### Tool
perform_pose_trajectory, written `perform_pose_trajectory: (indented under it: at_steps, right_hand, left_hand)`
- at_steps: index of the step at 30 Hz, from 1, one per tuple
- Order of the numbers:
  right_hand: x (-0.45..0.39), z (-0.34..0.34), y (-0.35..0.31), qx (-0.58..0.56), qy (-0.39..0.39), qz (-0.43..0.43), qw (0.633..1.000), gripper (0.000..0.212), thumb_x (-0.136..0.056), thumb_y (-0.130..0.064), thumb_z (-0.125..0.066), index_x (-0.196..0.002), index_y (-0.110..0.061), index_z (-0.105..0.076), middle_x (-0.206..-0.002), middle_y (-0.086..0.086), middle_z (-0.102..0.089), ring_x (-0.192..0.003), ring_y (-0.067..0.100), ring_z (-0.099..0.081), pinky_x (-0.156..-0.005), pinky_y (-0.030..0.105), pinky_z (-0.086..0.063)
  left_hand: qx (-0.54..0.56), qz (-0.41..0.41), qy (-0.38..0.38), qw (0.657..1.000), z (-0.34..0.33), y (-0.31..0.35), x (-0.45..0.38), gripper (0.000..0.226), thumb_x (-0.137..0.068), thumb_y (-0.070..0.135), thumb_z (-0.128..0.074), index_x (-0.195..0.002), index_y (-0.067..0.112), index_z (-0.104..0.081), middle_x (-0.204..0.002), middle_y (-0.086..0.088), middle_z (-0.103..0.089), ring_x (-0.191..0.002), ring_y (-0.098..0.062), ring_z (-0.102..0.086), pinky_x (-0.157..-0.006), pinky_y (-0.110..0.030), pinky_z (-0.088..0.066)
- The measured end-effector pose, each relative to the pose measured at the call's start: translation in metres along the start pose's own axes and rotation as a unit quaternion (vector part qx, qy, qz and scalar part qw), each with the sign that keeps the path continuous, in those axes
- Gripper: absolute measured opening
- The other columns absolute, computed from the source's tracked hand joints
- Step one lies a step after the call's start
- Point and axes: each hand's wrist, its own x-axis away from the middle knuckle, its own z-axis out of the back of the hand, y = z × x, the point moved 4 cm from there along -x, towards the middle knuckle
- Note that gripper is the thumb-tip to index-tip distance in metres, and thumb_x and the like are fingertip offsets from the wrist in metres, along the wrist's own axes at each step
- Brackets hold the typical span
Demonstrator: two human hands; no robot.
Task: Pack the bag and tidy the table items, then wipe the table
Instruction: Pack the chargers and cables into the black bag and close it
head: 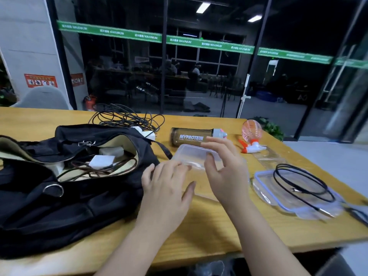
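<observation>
A black bag [65, 198] lies open on the left of the wooden table [209, 226], with white adapters and a brown cable inside. A clear plastic container [194, 155] sits in the middle, just right of the bag. My left hand [167, 188] rests at its near left edge, fingers spread on it. My right hand [225, 166] hovers over its right side with fingers apart, fingertips touching the rim. Neither hand has a firm grip that I can see.
A brown MYPROTEIN bottle [191, 137] lies on its side behind the container. A tangle of black cable [127, 117] and a white plug lie behind the bag. At right are a pink hand fan [252, 131], a clear comb [268, 156], and a clear lid [294, 194] with a coiled black cable [302, 184] on it.
</observation>
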Motion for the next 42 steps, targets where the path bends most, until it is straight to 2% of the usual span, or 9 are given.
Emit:
perform_pose_trajectory:
  at_steps: [4,10,16,20,24,29,33,38,42]
  right_hand:
    - [0.003,0.032,0.028,0.020,0.061,-0.025,0.998,0.025,-0.087,-0.014,-0.045,-0.098,-0.009,-0.067,-0.104,-0.002,-0.059,-0.103,0.014,-0.056,-0.085,0.039,-0.050]
    - [0.006,0.075,0.083,0.134,0.082,-0.135,0.978,0.026,-0.084,-0.008,-0.052,-0.108,-0.011,-0.063,-0.115,0.003,-0.055,-0.115,0.019,-0.046,-0.097,0.033,-0.039]
    - [0.023,0.108,0.151,0.328,-0.136,-0.365,0.861,0.051,-0.087,-0.033,-0.055,-0.131,-0.006,-0.047,-0.137,0.010,-0.045,-0.129,0.027,-0.032,-0.106,0.034,-0.025]
    - [0.029,0.113,0.172,0.420,-0.260,-0.384,0.780,0.047,-0.088,-0.049,-0.048,-0.105,-0.007,-0.061,-0.096,0.007,-0.064,-0.090,0.024,-0.054,-0.078,0.030,-0.041]
    - [0.029,0.117,0.170,0.362,-0.249,-0.412,0.798,0.035,-0.091,-0.039,-0.051,-0.089,-0.007,-0.065,-0.067,0.005,-0.059,-0.065,0.020,-0.053,-0.050,0.028,-0.036]
    - [0.031,0.118,0.177,0.376,-0.236,-0.377,0.813,0.026,-0.091,-0.019,-0.052,-0.065,-0.014,-0.057,-0.064,0.007,-0.061,-0.066,0.027,-0.059,-0.052,0.031,-0.042]
    - [0.034,0.118,0.181,0.385,-0.230,-0.354,0.820,0.025,-0.095,-0.019,-0.048,-0.071,-0.018,-0.053,-0.056,-0.001,-0.051,-0.058,0.023,-0.052,-0.046,0.025,-0.035]
    - [0.035,0.121,0.185,0.354,-0.232,-0.338,0.840,0.018,-0.099,-0.023,-0.039,-0.101,-0.017,-0.056,-0.082,0.001,-0.056,-0.064,0.022,-0.056,-0.035,0.027,-0.037]
    - [0.032,0.122,0.184,0.392,-0.247,-0.303,0.833,0.022,-0.100,-0.028,-0.037,-0.106,-0.016,-0.054,-0.101,0.002,-0.059,-0.079,0.023,-0.058,-0.056,0.034,-0.045]
  left_hand:
    - [-0.017,0.006,-0.051,0.999,-0.023,0.011,0.000,0.043,-0.088,0.049,-0.031,-0.122,0.031,-0.050,-0.132,0.003,-0.047,-0.128,-0.016,-0.034,-0.106,-0.047,-0.015]
    - [-0.027,-0.011,-0.059,0.998,-0.038,0.022,-0.008,0.046,-0.087,0.047,-0.032,-0.119,0.025,-0.056,-0.127,0.000,-0.055,-0.124,-0.020,-0.044,-0.105,-0.044,-0.015]
    - [-0.019,-0.010,-0.038,0.999,-0.039,0.023,-0.009,0.043,-0.081,0.045,-0.035,-0.108,0.024,-0.060,-0.108,0.007,-0.057,-0.105,-0.014,-0.054,-0.105,-0.044,-0.017]
    - [-0.023,-0.010,-0.045,0.999,-0.038,0.022,-0.010,0.043,-0.081,0.046,-0.033,-0.106,0.025,-0.061,-0.106,0.008,-0.057,-0.101,-0.015,-0.056,-0.104,-0.043,-0.016]
    - [-0.024,-0.009,-0.055,0.998,-0.038,0.021,-0.010,0.044,-0.082,0.047,-0.032,-0.107,0.025,-0.061,-0.106,0.008,-0.057,-0.103,-0.018,-0.057,-0.105,-0.040,-0.014]
    - [-0.017,-0.010,-0.070,0.997,-0.038,0.021,-0.009,0.046,-0.083,0.048,-0.031,-0.110,0.025,-0.060,-0.107,0.009,-0.056,-0.104,-0.018,-0.057,-0.106,-0.039,-0.012]
    - [-0.012,-0.015,-0.070,0.997,-0.036,0.021,-0.010,0.046,-0.082,0.047,-0.032,-0.110,0.023,-0.061,-0.107,0.008,-0.057,-0.103,-0.018,-0.058,-0.107,-0.038,-0.012]
    - [-0.003,-0.022,-0.069,0.997,-0.035,0.020,-0.011,0.047,-0.083,0.047,-0.033,-0.111,0.023,-0.061,-0.107,0.008,-0.058,-0.104,-0.016,-0.057,-0.109,-0.038,-0.011]
    - [0.005,-0.022,-0.073,0.997,-0.037,0.019,-0.012,0.046,-0.083,0.047,-0.033,-0.111,0.023,-0.060,-0.108,0.008,-0.057,-0.104,-0.017,-0.056,-0.110,-0.038,-0.010]
